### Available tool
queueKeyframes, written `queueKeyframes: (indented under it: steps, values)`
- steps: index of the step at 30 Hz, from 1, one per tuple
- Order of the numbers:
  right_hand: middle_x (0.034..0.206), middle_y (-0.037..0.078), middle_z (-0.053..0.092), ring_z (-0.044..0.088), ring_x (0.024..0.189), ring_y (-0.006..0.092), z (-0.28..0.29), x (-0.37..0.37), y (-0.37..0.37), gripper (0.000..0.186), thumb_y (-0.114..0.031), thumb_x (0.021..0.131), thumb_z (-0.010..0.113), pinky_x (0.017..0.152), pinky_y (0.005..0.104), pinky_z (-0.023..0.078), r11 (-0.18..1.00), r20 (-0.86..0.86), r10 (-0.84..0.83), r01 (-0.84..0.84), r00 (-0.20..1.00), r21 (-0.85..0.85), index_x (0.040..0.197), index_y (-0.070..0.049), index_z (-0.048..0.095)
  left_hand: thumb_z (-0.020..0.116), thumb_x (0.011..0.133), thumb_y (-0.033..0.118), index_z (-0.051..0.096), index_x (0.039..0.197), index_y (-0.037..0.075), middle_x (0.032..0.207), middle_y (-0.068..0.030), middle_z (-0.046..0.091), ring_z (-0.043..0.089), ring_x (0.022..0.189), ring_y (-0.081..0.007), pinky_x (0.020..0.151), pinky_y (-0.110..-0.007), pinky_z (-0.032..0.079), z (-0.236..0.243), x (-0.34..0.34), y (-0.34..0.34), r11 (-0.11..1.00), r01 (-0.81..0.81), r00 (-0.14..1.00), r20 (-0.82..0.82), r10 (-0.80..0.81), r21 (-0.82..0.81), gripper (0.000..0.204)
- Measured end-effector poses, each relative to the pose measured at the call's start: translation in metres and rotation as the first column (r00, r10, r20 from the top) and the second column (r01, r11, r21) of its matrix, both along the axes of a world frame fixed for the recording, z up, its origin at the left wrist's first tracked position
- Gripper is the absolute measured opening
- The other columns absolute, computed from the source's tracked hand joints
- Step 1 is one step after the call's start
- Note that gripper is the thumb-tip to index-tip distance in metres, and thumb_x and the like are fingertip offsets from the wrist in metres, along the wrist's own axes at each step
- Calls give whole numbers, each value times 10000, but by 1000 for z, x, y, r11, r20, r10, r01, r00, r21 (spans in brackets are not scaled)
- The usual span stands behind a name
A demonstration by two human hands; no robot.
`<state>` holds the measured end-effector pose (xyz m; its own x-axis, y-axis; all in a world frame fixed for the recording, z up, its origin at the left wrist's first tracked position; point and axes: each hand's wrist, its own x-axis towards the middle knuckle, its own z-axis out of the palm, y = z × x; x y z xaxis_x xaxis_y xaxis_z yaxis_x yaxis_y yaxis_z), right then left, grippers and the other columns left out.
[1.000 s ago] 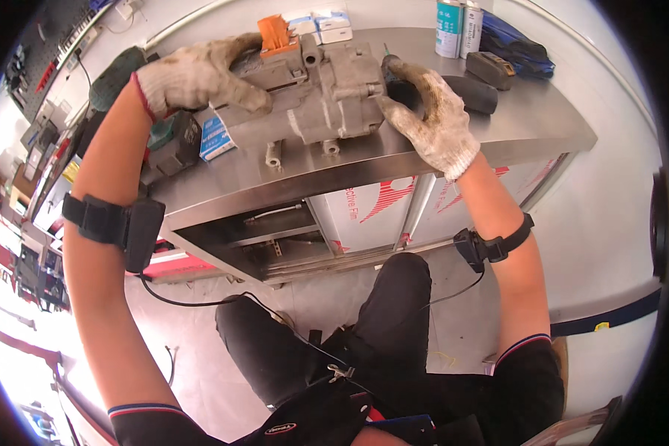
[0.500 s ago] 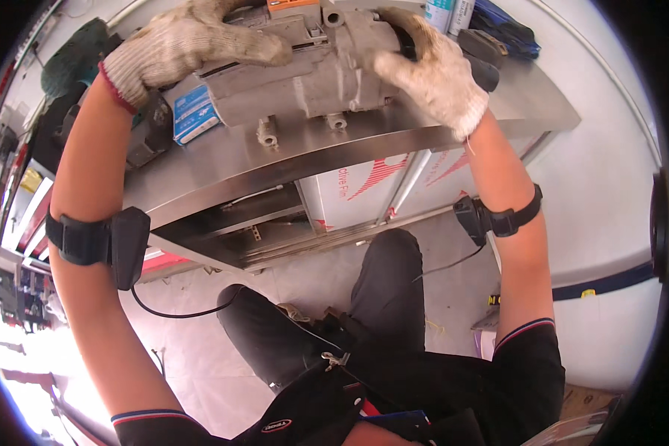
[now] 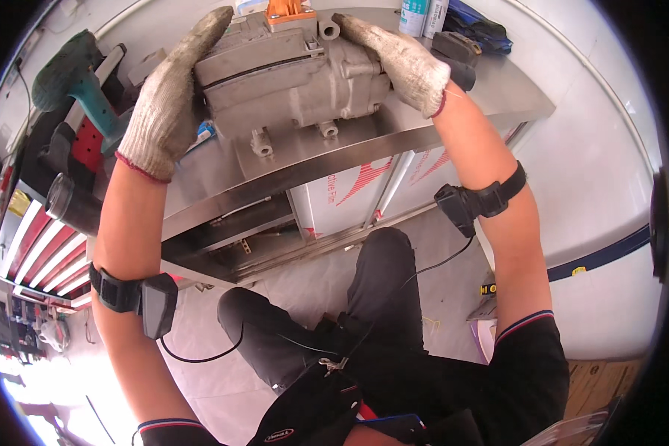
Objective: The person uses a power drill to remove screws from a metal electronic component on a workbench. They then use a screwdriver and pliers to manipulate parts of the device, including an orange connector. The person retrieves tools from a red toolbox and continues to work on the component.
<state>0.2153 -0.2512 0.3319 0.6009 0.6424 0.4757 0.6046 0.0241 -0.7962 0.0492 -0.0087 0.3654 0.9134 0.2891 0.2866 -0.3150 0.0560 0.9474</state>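
Observation:
A grey cast-metal compressor (image 3: 282,89) with an orange connector (image 3: 288,11) on top lies on a steel bench (image 3: 230,169). Two mounting lugs stick out from its near side. My left hand (image 3: 169,104), in a dirty white knit glove, lies along the compressor's left end with the fingers stretched out and pointing away. At the right end, my right hand (image 3: 405,63), gloved alike, rests with straight fingers reaching toward the top round lug. Both thumbs are hidden. A blue and white box (image 3: 204,134) is mostly covered by my left hand.
A teal cordless drill (image 3: 89,104) stands to the left, near a black cylinder (image 3: 73,204) and red-and-white drawers (image 3: 44,256). Two spray cans (image 3: 415,16), a dark block (image 3: 457,49) and a blue-black pouch (image 3: 474,28) sit at the back right. Below the bench is an open shelf (image 3: 230,227).
My left hand has come off the compressor's top, down to its left end, and now covers the box. My right hand's fingers have straightened. The drill shows more fully.

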Motion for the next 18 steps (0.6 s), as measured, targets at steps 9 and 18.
queueKeyframes:
  steps: [9,18]
  values:
    - [1435,164,650,591,1346,207,-9,-3,9,631,-425,1053,614,1161,313,422,978,-168,-167,185,971,95,1450,64,568,619,1061,299,596,1427,-10,1382,-126,652,632,1244,-242,1082,-396,495,-13,8,-7,981,-158,968,178,176,-112,479]
    - [1388,285,640,611,1312,366,-18,-20,5,957,-591,854,768,1125,430,450,888,41,-391,365,920,281,1434,124,507,693,1031,251,461,1588,96,1544,-111,518,529,1384,-205,1148,-351,449,-40,15,-10,986,-165,880,452,146,3,623]
